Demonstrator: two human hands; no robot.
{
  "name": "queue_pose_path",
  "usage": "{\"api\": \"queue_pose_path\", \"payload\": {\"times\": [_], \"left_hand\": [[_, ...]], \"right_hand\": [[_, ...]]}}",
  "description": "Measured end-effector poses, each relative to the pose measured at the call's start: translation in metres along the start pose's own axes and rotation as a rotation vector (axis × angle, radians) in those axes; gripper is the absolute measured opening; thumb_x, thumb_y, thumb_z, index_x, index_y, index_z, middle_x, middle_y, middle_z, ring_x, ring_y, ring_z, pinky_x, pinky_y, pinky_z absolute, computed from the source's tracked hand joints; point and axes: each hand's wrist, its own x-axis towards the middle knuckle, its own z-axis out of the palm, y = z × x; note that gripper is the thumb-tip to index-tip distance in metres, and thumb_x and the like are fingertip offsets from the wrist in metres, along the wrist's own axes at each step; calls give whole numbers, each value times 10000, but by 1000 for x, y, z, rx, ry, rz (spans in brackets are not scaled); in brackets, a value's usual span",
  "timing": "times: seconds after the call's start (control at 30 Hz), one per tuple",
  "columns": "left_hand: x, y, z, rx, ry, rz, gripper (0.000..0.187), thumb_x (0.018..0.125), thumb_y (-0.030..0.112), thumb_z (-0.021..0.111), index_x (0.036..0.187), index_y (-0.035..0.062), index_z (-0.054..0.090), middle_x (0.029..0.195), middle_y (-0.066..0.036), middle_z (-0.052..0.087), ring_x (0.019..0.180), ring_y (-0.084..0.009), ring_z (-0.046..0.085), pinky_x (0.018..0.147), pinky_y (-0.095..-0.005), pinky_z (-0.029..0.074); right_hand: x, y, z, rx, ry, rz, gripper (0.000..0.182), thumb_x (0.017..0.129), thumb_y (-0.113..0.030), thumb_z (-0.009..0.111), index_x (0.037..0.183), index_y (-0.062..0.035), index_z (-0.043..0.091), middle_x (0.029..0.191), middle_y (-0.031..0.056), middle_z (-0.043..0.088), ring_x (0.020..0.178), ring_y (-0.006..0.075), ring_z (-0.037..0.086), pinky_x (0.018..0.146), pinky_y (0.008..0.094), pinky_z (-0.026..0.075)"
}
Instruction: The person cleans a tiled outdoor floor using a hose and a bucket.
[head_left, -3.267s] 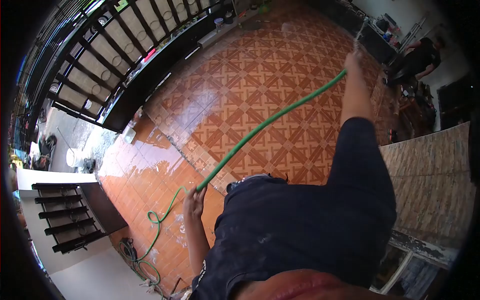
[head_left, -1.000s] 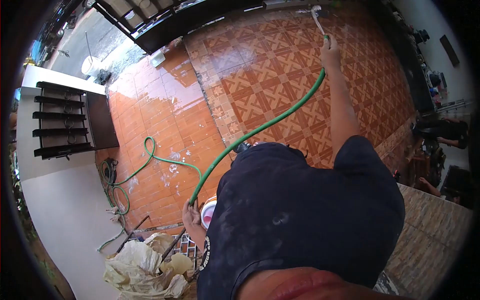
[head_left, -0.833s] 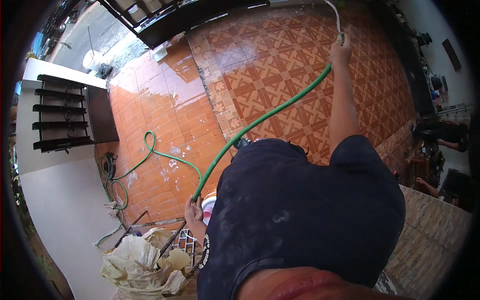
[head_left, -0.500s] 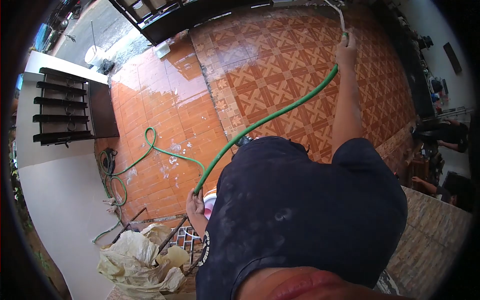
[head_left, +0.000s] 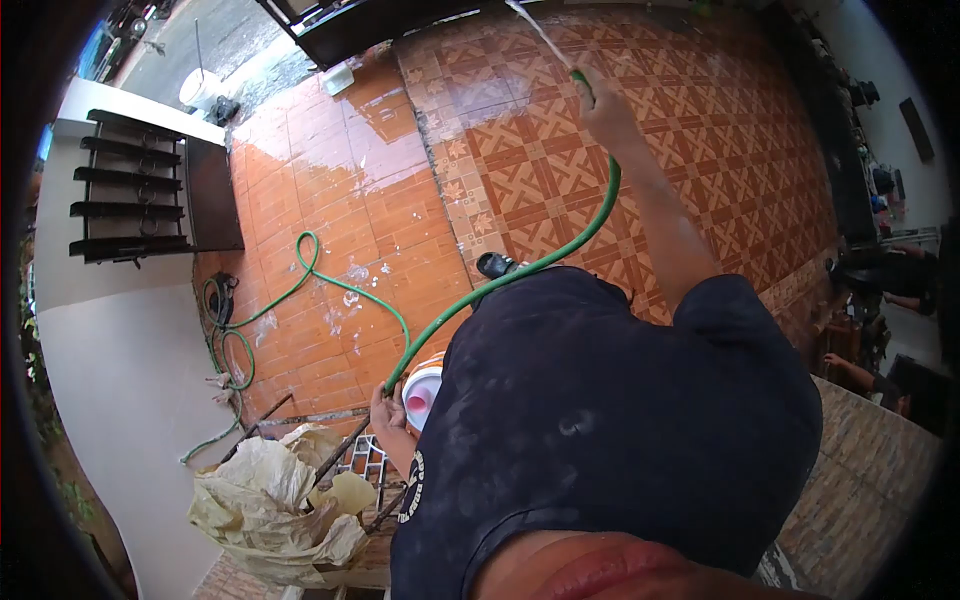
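A green garden hose (head_left: 500, 283) runs in a curve between my two hands. My right hand (head_left: 600, 105), out ahead at the end of the arm, is closed round the hose near its outlet, and a whitish jet of water (head_left: 540, 32) leaves it toward the upper left. Low at my left side, my left hand (head_left: 389, 408) has its fingers round the hose. Right beside that hand stands a white bucket (head_left: 424, 392) with something pink in it. From there the hose loops away over the orange tiles (head_left: 375, 240), which are wet and spotted with suds.
Crumpled plastic sheeting (head_left: 275, 500) lies on a metal frame at lower left. A black rack (head_left: 130, 190) is fixed to the left wall. Another white bucket (head_left: 200, 92) and a white container (head_left: 337, 79) stand near the gate (head_left: 370, 30). People are partly visible at the far right.
My right hand has swung left and slightly down with the hose end, and the water jet has shifted left. The hose now bends more sharply. My left hand stays nearly in place.
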Motion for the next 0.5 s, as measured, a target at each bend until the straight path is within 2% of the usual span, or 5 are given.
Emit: {"api": "queue_pose_path", "payload": {"times": [0.1, 0.23, 0.37, 0.47, 0.5], "left_hand": [[-8, -4, -22, 15, -209, 45, 221, 962, 108, 455, 1112, -40, 518, 1057, -197, 628, 859, -103, 665, 394, -75, 320], [-16, -10, -16, 158, -132, 111, 353, 962, 151, 419, 1229, -78, 456, 1030, -156, 622, 505, 21, 344, 385, -108, 168], [-25, -17, -3, 226, 114, 228, 373, 968, 155, 406, 1209, -128, 435, 960, -130, 610, 448, -2, 256, 681, -99, 502], [6, -15, -32, -51, -327, 191, 321, 957, 110, 433, 1145, -149, 449, 959, -185, 604, 526, -91, 483, 919, -228, 525], [37, -14, -40, -93, -226, 35, 242, 924, 85, 501, 1044, -124, 475, 976, -200, 602, 746, -212, 561, 887, -304, 560]], "right_hand": [[-23, -13, 23, 40, -13, -195, 340, 985, -250, 457, 1310, -161, 501, 778, 200, 641, 696, 357, 646, 598, 461, 464], [-44, -28, 21, -44, -99, -172, 329, 960, -185, 473, 1287, -168, 497, 754, 212, 632, 713, 389, 639, 608, 492, 479], [-38, 9, 3, -136, 55, 163, 329, 991, -244, 425, 1311, -195, 482, 750, 198, 632, 691, 370, 638, 582, 478, 471], [-42, 45, -14, -207, 151, 185, 326, 999, -239, 417, 1310, -166, 485, 710, 186, 622, 672, 365, 634, 570, 475, 458], [-47, 44, -16, -207, 154, 183, 326, 999, -239, 417, 1310, -166, 485, 710, 186, 622, 672, 365, 634, 570, 475, 458]]}}
